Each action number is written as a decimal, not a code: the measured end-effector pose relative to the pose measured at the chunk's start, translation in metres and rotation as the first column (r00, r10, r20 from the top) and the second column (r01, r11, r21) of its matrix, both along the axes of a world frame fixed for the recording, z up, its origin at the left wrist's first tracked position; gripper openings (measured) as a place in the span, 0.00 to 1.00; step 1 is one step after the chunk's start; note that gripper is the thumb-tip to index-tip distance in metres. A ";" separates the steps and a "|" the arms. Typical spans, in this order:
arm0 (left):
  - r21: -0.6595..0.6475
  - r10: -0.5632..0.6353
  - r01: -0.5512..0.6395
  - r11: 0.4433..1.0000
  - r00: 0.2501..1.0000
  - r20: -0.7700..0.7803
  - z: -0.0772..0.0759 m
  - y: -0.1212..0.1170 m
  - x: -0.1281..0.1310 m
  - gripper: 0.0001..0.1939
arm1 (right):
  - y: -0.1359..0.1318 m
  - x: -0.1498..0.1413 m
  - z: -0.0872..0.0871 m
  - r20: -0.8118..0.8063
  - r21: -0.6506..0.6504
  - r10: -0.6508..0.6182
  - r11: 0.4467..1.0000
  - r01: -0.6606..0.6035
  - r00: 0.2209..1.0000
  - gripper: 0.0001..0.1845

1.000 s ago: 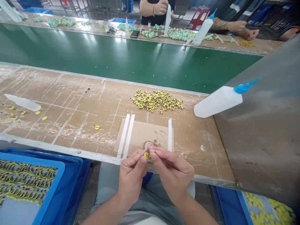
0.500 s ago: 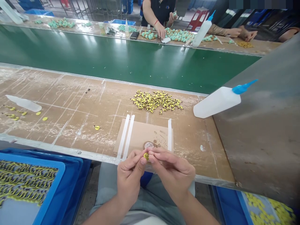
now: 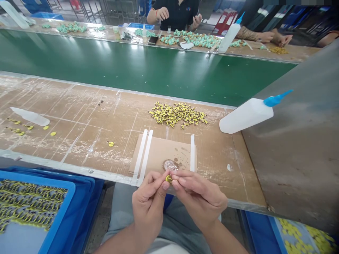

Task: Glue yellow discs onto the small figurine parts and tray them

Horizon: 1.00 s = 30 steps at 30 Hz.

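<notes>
Between thumb and forefinger, my left hand (image 3: 149, 197) pinches a small round yellow disc (image 3: 167, 179). The fingertips of my right hand (image 3: 200, 195) are closed at the disc's right side, on a small dark piece (image 3: 171, 179) that seems to sit against it; the fingers partly hide it. Just beyond my fingers, a glossy round puddle of clear liquid (image 3: 170, 164) lies on a taped cardboard sheet (image 3: 161, 150). Farther back is a heap of small yellow-and-black pieces (image 3: 177, 114).
A white bottle with a blue nozzle (image 3: 246, 114) leans at the right by a metal panel (image 3: 299, 141). Yellow discs (image 3: 53, 133) and a clear bottle (image 3: 30, 116) lie left. Blue trays (image 3: 70, 197) flank my legs. Across the green belt (image 3: 119, 67), a person (image 3: 176, 14) sits.
Both my hands have shifted slightly right, still holding the disc, and the dark piece shows more at its right side. The person opposite has raised one hand off the table.
</notes>
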<state>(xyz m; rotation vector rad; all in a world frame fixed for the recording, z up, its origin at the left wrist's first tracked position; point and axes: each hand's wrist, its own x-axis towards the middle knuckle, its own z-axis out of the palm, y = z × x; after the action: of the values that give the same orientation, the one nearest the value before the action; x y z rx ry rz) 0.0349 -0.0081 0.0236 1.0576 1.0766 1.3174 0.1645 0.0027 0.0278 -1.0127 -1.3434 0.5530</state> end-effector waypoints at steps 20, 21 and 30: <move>-0.039 -0.005 0.007 0.999 0.998 0.058 -0.008 0.001 0.004 0.14 | 0.001 0.003 -0.002 -0.075 -0.015 0.063 0.998 -0.064 0.995 0.21; -0.047 -0.001 0.005 0.999 0.997 0.079 -0.010 0.002 0.004 0.14 | 0.002 0.003 -0.002 -0.099 -0.023 0.069 0.997 -0.072 0.993 0.21; 0.007 0.124 -0.124 0.992 0.992 0.033 -0.010 0.004 0.003 0.10 | 0.006 0.004 0.001 -0.136 -0.040 0.059 0.997 -0.065 0.989 0.19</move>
<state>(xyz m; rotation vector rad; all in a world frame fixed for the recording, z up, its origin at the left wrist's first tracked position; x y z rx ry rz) 0.0381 -0.0041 0.0136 0.9854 1.1275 1.4353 0.1681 0.0088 0.0288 -0.9549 -1.2509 0.6895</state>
